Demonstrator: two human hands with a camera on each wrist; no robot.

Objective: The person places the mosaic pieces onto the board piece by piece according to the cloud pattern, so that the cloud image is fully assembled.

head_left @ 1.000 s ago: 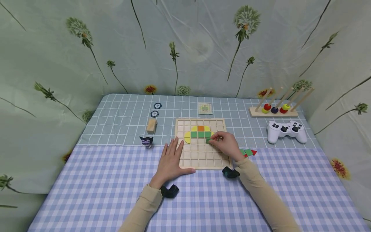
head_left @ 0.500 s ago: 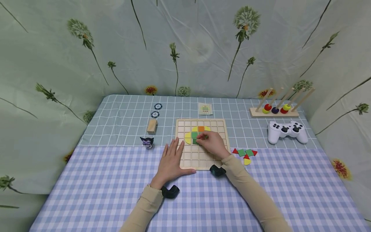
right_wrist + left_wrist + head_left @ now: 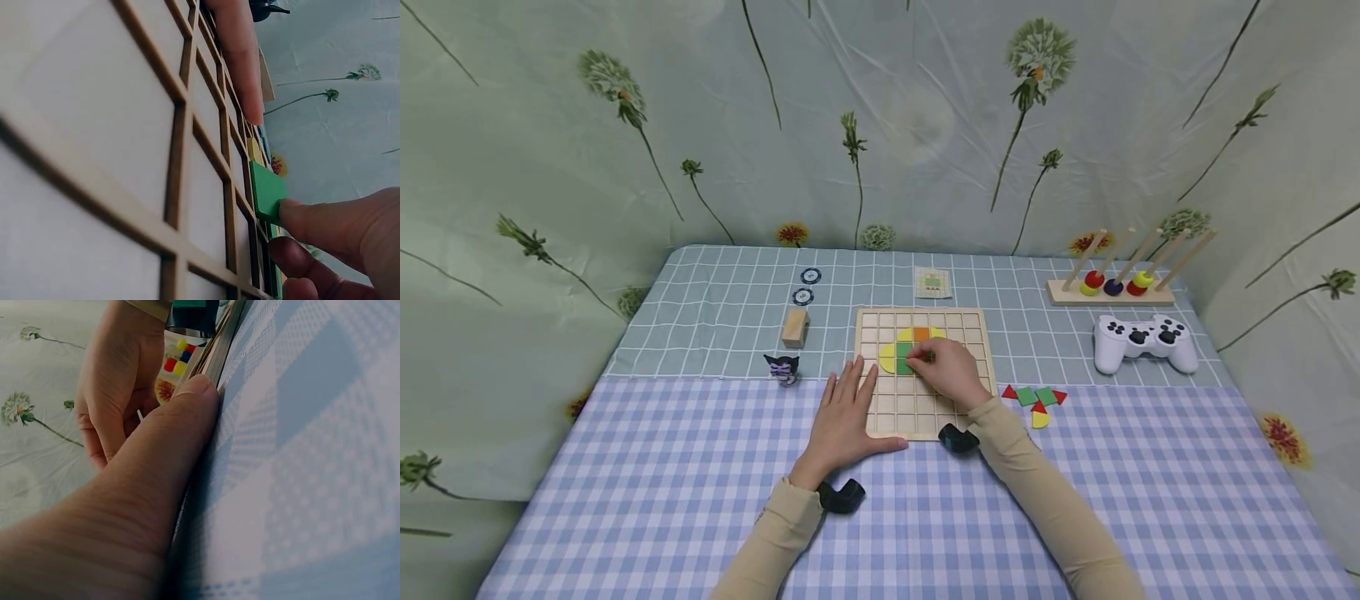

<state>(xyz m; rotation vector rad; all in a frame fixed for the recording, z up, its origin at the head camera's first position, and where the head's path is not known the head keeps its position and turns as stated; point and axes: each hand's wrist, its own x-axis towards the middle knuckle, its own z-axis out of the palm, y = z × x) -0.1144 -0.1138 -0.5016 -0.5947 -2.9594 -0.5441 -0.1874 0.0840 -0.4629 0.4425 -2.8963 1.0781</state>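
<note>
A wooden grid board (image 3: pixel 925 422) lies mid-table. Yellow quarter-round tiles (image 3: pixel 887 358), an orange square (image 3: pixel 921 333) and green squares sit in its upper cells. My right hand (image 3: pixel 951 371) pinches a green square tile (image 3: pixel 269 190) between thumb and fingers, over a cell below the left end of the green row. In the right wrist view that tile stands tilted against the grid bars. My left hand (image 3: pixel 841 417) rests with straight fingers on the board's left edge, its thumb (image 3: pixel 181 406) along the near edge. My right hand hides the tiles at the right.
Loose red triangles, green squares (image 3: pixel 1026 396) and a yellow piece (image 3: pixel 1040 420) lie right of the board. Behind it is a pattern card (image 3: pixel 932 282). A figurine (image 3: pixel 783 369), wooden block (image 3: pixel 795 327) and chips (image 3: pixel 802 297) stand left; a game controller (image 3: pixel 1145 343) and peg stand (image 3: pixel 1112 293) right.
My right hand has moved left across the board with the green square tile and lowered it toward a cell. The loose pieces at the right have come into view. My left hand stays put.
</note>
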